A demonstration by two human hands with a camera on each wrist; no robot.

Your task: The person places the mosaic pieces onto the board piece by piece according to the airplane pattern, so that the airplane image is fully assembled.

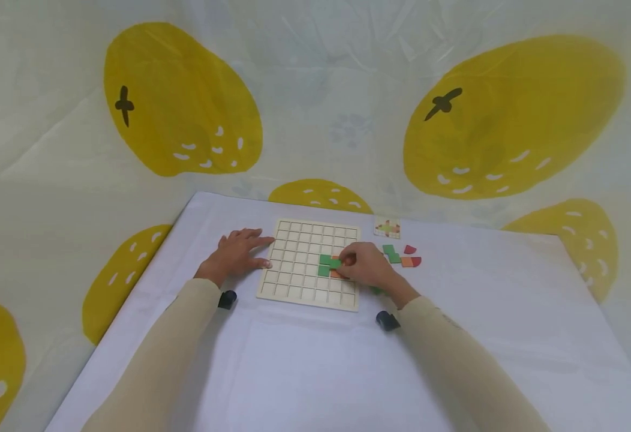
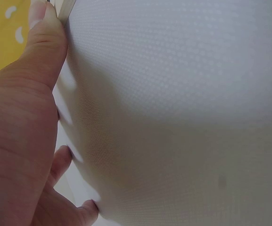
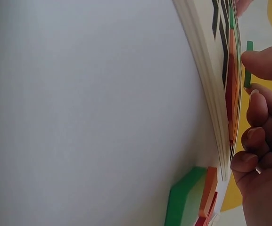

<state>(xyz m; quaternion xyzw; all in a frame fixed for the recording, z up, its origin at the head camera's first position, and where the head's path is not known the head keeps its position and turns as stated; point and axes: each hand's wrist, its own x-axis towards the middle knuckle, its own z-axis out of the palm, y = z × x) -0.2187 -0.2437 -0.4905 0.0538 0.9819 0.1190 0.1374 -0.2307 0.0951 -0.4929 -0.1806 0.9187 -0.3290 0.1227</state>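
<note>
Head cam: high, farthest back, faces fwd + down; gets board [image 1: 294, 278], L hand [image 1: 238, 252], R hand [image 1: 368, 264]. L wrist cam: v. close, low, looks along L hand; pic sideways, mostly tabletop [image 2: 197, 80]. R wrist cam: close, low, sideways too, board nearly edge-on. Head + R wrist share R hand, board; head + L wrist, L hand, bit of board edge.

Board [image 1: 294, 264]: squares beneath the right hand [image 1: 366, 265] concealed. Green piece [image 3: 249, 47] held over the board: partly covered by fingers [image 3: 257, 111]. Orange piece [image 1: 335, 274] on the board: partly hidden. Picture card [image 1: 387, 227] beside the board's far right corner: print too small to make out. Desk [image 1: 315, 372]: nearest portion cut off.
</note>
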